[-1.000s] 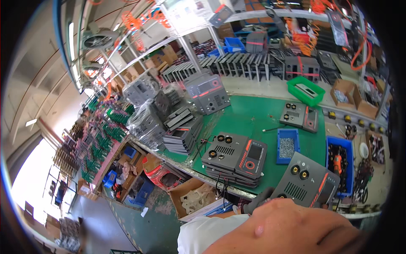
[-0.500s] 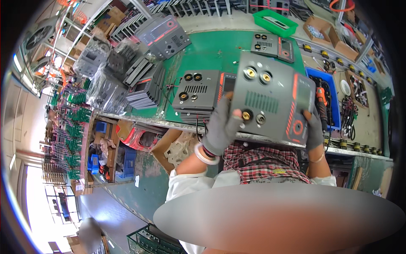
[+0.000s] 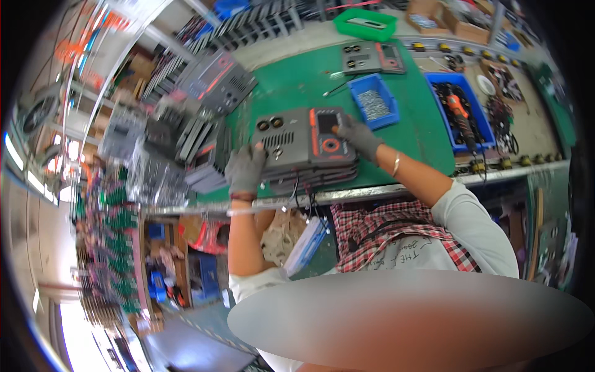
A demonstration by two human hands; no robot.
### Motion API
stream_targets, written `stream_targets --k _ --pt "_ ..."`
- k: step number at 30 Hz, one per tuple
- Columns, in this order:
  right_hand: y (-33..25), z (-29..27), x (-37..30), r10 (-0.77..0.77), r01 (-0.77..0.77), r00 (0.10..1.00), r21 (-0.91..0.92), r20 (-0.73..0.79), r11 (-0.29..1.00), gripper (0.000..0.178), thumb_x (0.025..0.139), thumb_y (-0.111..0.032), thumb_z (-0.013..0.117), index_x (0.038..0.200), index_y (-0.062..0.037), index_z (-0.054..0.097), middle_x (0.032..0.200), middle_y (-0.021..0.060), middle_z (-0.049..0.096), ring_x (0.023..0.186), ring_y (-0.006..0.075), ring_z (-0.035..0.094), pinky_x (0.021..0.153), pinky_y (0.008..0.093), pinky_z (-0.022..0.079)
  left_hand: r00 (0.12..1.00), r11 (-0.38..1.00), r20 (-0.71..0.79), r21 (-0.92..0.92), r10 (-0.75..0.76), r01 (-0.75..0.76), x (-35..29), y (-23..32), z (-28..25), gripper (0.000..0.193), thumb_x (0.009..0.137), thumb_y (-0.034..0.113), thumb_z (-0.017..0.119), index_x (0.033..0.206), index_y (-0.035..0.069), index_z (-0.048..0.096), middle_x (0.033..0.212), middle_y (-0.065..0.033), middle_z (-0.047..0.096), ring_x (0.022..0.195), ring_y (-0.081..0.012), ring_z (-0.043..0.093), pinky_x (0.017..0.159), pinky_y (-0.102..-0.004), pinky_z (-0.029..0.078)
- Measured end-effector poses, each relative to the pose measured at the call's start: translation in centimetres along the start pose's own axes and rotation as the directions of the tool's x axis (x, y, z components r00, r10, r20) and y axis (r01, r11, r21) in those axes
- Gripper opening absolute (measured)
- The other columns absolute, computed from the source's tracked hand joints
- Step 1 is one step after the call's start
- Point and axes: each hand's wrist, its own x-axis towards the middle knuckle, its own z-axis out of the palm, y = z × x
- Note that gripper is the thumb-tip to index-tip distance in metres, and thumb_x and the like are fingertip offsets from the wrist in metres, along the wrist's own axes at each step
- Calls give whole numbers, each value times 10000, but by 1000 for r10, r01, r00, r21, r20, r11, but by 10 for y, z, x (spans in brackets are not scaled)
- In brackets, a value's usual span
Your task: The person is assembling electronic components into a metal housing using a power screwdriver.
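Note:
A dark grey front panel (image 3: 294,141) with round brass-coloured sockets, a vent grille, a small screen and an orange-marked dial lies flat on top of a stack of similar panels (image 3: 322,173) near the bench's front edge. Grey gloves with bare fingertips cover both my hands. My left hand (image 3: 246,169) grips the panel's left edge, its fingertips by the lower socket. At the right end, my right hand (image 3: 361,139) holds the edge beside the screen, with its far fingers partly hidden.
Behind the stack stands a blue bin of screws (image 3: 374,104), near another panel (image 3: 365,59) and a green tray (image 3: 364,25). At right, a blue bin (image 3: 439,133) holds an orange-and-black power driver (image 3: 458,111). Plastic-wrapped housings (image 3: 155,164) crowd the left.
The panel has come down and left from in front of me onto the stack, both hands still on it. The screw bin, hidden before, now shows. My view has shifted.

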Motion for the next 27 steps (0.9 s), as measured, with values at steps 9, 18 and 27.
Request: stream_targets --k 9,18,27 --pt "0 -20 -29 -63 64 998 79 -16 995 642 776 -309 562 1294 -19 317 1192 178 475 1081 231 474 874 304 392 998 848 -62 -526 31 -59 -2 5 4 473 834 374 424 1071 -22 524 1061 -199 541 984 -350 508 838 -387 391" --pt "55 -134 -82 -139 89 962 -210 -236 974 418 798 -216 509 1179 -46 474 1056 130 571 996 199 542 867 306 412 931 926 -259 -208 259 -315 -20 29 -46 454 807 336 521 1108 -3 493 1108 -221 482 990 -367 482 805 -400 411" --pt "86 -190 -98 -14 -62 978 -357 -206 932 407 754 -232 514 1136 -91 514 991 101 589 892 233 564 811 325 424 673 685 149 -258 725 -681 52 154 -78 462 788 355 541 1092 12 487 984 -185 537 898 -350 522 745 -411 427"
